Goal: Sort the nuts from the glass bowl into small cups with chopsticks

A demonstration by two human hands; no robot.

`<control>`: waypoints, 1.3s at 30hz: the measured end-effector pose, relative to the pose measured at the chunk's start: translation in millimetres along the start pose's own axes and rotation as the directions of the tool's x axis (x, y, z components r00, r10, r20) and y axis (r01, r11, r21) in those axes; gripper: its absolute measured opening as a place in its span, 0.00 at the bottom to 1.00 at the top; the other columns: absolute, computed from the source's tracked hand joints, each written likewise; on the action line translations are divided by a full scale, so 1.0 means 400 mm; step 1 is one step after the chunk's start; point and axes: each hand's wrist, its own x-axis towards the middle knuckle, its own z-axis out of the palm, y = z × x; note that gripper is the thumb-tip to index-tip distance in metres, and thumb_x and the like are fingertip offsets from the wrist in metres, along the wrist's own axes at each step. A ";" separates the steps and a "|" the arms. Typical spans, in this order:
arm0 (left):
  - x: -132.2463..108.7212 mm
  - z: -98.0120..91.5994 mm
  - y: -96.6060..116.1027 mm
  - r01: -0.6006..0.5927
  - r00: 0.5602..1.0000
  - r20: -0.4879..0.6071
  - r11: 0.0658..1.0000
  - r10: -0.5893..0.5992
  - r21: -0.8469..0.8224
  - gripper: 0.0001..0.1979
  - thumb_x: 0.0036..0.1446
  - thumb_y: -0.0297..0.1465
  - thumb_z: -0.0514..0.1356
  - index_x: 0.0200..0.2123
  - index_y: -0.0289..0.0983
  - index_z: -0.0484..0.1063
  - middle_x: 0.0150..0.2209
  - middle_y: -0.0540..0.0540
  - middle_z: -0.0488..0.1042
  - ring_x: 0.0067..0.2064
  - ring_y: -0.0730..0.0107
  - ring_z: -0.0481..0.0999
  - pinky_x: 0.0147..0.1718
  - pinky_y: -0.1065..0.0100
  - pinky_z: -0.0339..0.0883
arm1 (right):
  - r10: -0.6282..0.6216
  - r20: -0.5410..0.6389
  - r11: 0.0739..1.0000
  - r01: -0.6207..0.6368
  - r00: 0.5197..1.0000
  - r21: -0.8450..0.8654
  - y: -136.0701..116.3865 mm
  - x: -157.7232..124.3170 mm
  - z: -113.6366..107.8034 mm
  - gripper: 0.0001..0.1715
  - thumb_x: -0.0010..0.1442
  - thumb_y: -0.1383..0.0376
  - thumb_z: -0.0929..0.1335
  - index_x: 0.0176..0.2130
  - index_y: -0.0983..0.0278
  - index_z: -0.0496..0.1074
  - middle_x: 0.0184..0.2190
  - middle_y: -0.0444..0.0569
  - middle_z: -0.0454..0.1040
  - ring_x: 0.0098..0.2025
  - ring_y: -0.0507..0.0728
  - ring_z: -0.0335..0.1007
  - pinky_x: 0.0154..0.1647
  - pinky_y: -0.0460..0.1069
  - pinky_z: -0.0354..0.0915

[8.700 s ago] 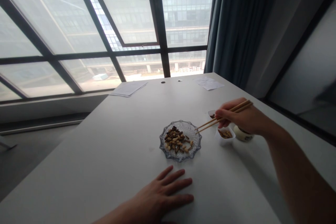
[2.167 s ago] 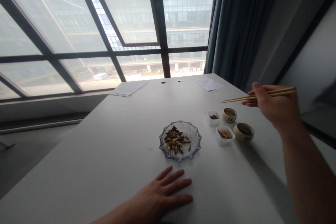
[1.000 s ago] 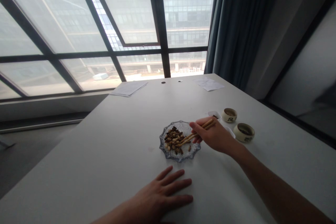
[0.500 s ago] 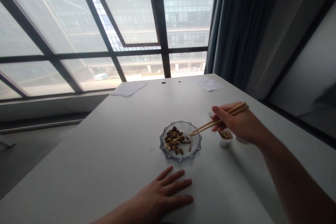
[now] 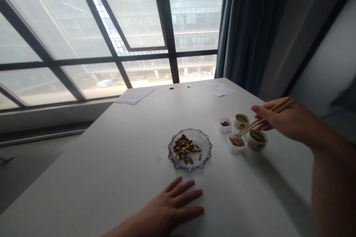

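My right hand [image 5: 280, 118] is closed around a pair of wooden chopsticks [image 5: 256, 121]. Their tips reach the back rim of a small white cup [image 5: 236, 151] that holds brown pieces [image 5: 237, 142]; whether something is pinched between the tips I cannot tell. To the left, a scalloped glass plate [image 5: 205, 161] bears a heap of nuts and dark striped seeds [image 5: 184, 149], mostly on its left half. My left hand [image 5: 178, 203] lies flat on the table in front of the plate, fingers spread, holding nothing.
Beside the front cup are a second white cup [image 5: 224, 127] with dark bits and two round cream pots [image 5: 240, 122] with dark markings. Papers [image 5: 135, 95] lie at the far left of the white table [image 5: 116, 155], more sheets [image 5: 221, 89] at the far right. Windows and a dark curtain stand behind.
My right hand has carried the chopsticks right, from over the glass plate to the front white cup, uncovering the other cup and pots. The left hand stays in place.
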 end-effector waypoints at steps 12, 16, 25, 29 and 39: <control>-0.001 0.002 -0.005 -0.016 1.000 -0.022 1.000 0.016 -0.012 0.33 0.68 0.42 0.64 0.73 0.52 0.60 0.76 0.49 0.53 0.76 0.45 0.49 0.73 0.42 0.31 | -0.128 -0.094 0.985 0.138 0.987 0.107 -0.060 -0.036 0.037 0.18 0.61 0.54 0.77 0.29 0.66 0.81 0.25 0.55 0.83 0.24 0.62 0.83 0.22 0.48 0.78; -0.001 0.003 -0.005 -0.003 1.000 0.003 1.000 0.003 -0.004 0.34 0.67 0.42 0.65 0.73 0.52 0.60 0.76 0.50 0.53 0.77 0.45 0.49 0.73 0.42 0.33 | -0.210 0.100 0.963 0.188 0.973 0.196 -0.070 -0.048 0.109 0.25 0.59 0.45 0.76 0.30 0.64 0.81 0.25 0.52 0.82 0.26 0.61 0.84 0.25 0.48 0.79; 0.000 0.002 0.000 0.015 0.999 0.040 1.000 -0.016 0.024 0.36 0.66 0.39 0.67 0.73 0.52 0.59 0.77 0.50 0.51 0.77 0.43 0.48 0.73 0.38 0.34 | -0.248 0.373 0.966 0.199 0.894 0.166 -0.042 -0.049 0.254 0.27 0.64 0.44 0.72 0.31 0.64 0.78 0.26 0.51 0.83 0.30 0.61 0.85 0.26 0.46 0.76; 0.003 0.001 -0.002 0.007 0.999 0.048 1.000 -0.008 0.025 0.35 0.67 0.41 0.66 0.74 0.51 0.59 0.77 0.50 0.50 0.77 0.42 0.48 0.72 0.38 0.34 | -0.234 0.386 0.965 0.164 0.892 0.206 -0.029 -0.044 0.284 0.28 0.63 0.42 0.72 0.29 0.64 0.75 0.25 0.50 0.82 0.31 0.62 0.85 0.28 0.47 0.76; -0.002 0.004 -0.005 -0.009 1.000 0.000 1.000 0.009 -0.006 0.34 0.68 0.43 0.65 0.74 0.52 0.59 0.77 0.50 0.52 0.77 0.44 0.48 0.72 0.39 0.33 | -0.244 0.300 0.965 0.200 0.922 0.169 0.000 -0.044 0.322 0.31 0.67 0.41 0.68 0.29 0.64 0.77 0.27 0.53 0.83 0.27 0.61 0.83 0.26 0.48 0.75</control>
